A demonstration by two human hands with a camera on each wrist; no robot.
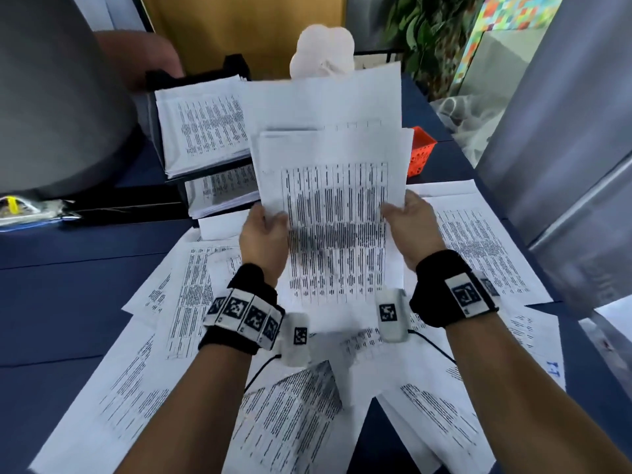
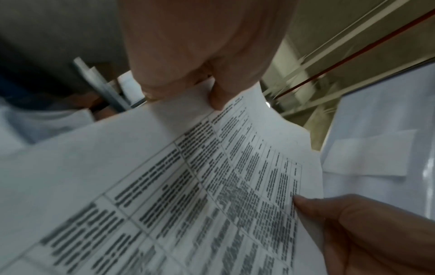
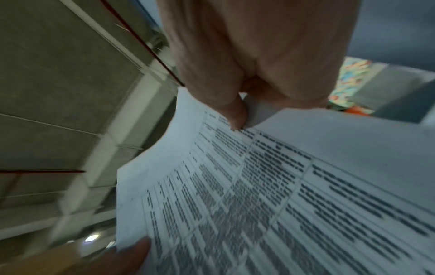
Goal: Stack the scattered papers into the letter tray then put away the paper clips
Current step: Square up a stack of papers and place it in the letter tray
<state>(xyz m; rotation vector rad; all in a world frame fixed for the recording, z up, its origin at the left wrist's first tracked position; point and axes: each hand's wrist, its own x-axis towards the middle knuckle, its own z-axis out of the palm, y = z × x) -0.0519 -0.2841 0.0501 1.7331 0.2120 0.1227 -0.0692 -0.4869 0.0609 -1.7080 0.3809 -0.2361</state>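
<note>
From the head view, the person is holding up a sheaf of papers [image 1: 337, 213] in the middle of the frame, well clear of the desk [image 1: 61, 275]. The left hand [image 1: 263, 234] is pinching its left edge and the right hand [image 1: 407, 224] its right edge, thumbs lying on the printed face. I judge the paper-stacking step to be in hand, and only partly done: many loose sheets [image 1: 143, 381] are lying across the lower half of the frame. The black letter tray [image 1: 236, 68] is sitting in the upper left, its top tier already holding a pile of printed pages [image 1: 205, 128], with another pile [image 1: 222, 193] on the tier below. An orange basket [image 1: 422, 150] is standing at the upper right, behind the sheaf; what it holds I cannot tell, and no paper clips are showing. The next move probably calls for squaring the sheaf and carrying it left onto the tray's top pile.

In the left wrist view, the left hand [image 2: 200, 61] is gripping the sheaf [image 2: 164, 186] at the top of the frame, thumb on top, while the right hand [image 2: 367, 234] is holding the far edge at lower right.

In the right wrist view, the right hand [image 3: 254, 65] is clamping the sheaf [image 3: 270, 195] at the top of the frame, and a fingertip of the left hand [image 3: 132, 254] is touching its edge at lower left.
</note>
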